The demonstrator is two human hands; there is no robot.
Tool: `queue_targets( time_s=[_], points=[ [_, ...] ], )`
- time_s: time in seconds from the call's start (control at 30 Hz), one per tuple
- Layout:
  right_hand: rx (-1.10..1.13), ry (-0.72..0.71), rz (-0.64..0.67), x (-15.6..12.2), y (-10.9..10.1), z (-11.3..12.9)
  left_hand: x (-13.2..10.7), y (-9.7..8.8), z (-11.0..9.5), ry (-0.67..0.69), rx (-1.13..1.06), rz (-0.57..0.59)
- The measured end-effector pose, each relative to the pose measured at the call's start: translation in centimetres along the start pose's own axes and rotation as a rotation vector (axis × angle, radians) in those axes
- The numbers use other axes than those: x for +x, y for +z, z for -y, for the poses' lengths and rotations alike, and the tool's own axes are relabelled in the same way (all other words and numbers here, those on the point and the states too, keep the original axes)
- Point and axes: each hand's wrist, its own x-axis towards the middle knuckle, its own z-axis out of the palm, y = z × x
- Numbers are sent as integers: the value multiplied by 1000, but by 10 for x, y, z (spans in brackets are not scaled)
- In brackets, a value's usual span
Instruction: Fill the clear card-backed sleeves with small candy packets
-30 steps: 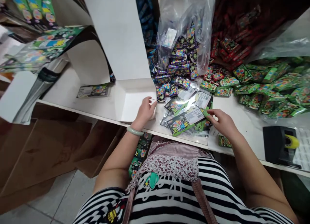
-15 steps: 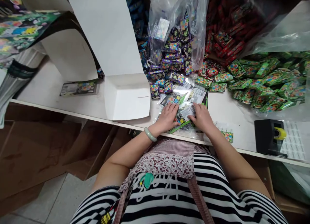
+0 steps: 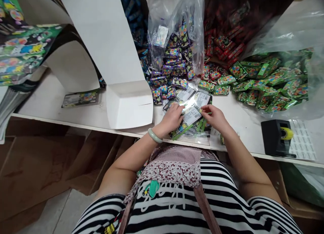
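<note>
Reads as a packing workshop, not a home. Long white bench (image 3: 240,121), loose bulk stock heaped by colour at the far side: blue packets (image 3: 134,18), purple packets (image 3: 174,62), red packets (image 3: 227,47), green packets (image 3: 275,80). Clear bag (image 3: 162,8) around part of the purple. Flat printed packs (image 3: 192,116) near middle. Tape dispenser (image 3: 272,139) right, sheet of labels (image 3: 302,139) beside it. Brown cartons (image 3: 37,159) below left, tiled floor (image 3: 65,207). Worker wears an apron (image 3: 169,173).

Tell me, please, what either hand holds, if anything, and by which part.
The right hand seems to pinch the flat black-and-green plastic packet by its right corner; whether the left hand grips it is unclear.
</note>
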Motion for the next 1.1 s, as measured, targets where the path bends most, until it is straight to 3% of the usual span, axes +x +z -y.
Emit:
queue_targets(
  time_s=[0.07,0.17,0.3,0.47,0.6,0.8,0.9,0.97,1.1],
  points=[
    [-238,-73,-19,-1,10,-1,0,3,4,-46,38,-11],
    [-535,-168,15,-2,33,1,-1,12,6,-91,58,67],
    [-639,-147,-16,2,52,10,-1,17,4,-124,57,91],
    [-376,-14,-5,8,22,22,-8,4,-5,-144,-102,14],
    [-226,-125,-33,-6,-11,44,-16,-25,-19,-52,-308,-140],
    [288,-161,253,-6,-28,73,-16,-71,-42,207,-134,-316],
    [491,-174,266,2,-28,70,-15,-72,-45,236,29,-366],
    [576,-179,288,7,-27,63,-13,-66,-42,230,129,-337],
    [596,-218,292,8,-26,55,-6,-55,-33,181,179,-313]
  ],
)
